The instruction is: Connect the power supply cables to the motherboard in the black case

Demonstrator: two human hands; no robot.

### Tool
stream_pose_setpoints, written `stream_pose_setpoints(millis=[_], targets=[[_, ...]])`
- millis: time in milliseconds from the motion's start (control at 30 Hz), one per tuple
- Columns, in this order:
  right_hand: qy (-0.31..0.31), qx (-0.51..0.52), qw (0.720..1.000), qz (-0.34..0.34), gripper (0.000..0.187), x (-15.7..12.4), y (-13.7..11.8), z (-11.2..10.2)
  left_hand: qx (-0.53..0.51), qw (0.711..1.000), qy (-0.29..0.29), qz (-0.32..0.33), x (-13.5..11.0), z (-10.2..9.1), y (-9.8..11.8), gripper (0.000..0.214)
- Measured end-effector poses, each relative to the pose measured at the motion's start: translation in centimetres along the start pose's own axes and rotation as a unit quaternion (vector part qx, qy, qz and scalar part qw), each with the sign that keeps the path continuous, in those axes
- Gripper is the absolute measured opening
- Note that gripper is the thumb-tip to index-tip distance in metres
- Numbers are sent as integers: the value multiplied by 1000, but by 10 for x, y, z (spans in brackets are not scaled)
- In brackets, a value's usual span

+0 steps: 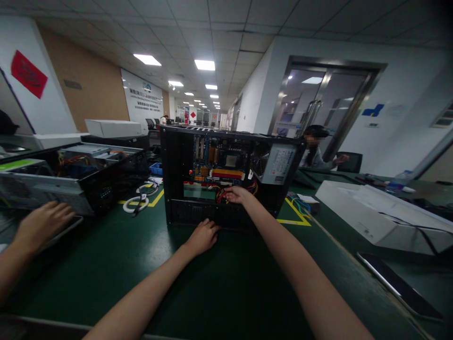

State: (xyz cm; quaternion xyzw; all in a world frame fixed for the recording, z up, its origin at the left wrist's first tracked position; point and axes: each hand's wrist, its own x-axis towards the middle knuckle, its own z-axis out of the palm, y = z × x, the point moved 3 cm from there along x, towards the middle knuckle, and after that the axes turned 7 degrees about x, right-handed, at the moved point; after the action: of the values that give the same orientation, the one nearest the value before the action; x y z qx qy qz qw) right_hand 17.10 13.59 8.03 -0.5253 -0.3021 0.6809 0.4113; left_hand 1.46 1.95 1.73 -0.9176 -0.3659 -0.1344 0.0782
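A black computer case stands upright on the green table, its open side facing me. Inside it are a motherboard, a power supply and a bundle of coloured cables. My right hand reaches into the lower middle of the case, with its fingers closed around some of these cables; the fingertips are partly hidden. Low at the front, my left hand rests against the bottom edge of the case, fingers apart and slightly bent.
Another person's hand is by a second opened case on the left. Coiled white cables and a blue tray lie between the cases. To the right are a white box and a phone. A person sits behind.
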Motion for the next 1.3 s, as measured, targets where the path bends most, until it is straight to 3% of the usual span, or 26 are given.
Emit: stream_pose_setpoints(millis=[167, 300, 467, 667, 867, 967, 1067, 1167, 1300], targets=[[9, -131, 991, -9, 11, -6, 3, 4, 3, 1000, 2, -3, 0, 0, 0, 31], [34, -260, 964, -35, 8, -10, 4, 3, 3, 1000, 0, -4, 0, -2, 1, 31], [44, -421, 901, -95, 9, -21, 3, 3, 2, 1000, -3, -6, 0, -2, 1, 31], [92, -573, 793, -188, 7, -42, -4, 3, 6, 1000, 1, -9, 0, -1, 0, 30], [129, -563, 757, -305, 13, -70, 6, 1, 6, 1000, 0, -7, 0, -1, 1, 30], [184, -536, 709, -420, 15, -100, 23, 4, 5, 1000, 1, -9, 0, -2, 1, 30], [157, -511, 669, -516, 16, -128, 56, 10, 8, 1000, 8, -12, -1, -4, 2, 30], [70, -515, 676, -523, 17, -139, 100, 13, 7, 1000, 8, -10, -2, -5, 2, 29], [-22, -558, 678, -478, 21, -138, 148, 13, 0, 1000, 6, -10, -1, -3, 2, 30]])
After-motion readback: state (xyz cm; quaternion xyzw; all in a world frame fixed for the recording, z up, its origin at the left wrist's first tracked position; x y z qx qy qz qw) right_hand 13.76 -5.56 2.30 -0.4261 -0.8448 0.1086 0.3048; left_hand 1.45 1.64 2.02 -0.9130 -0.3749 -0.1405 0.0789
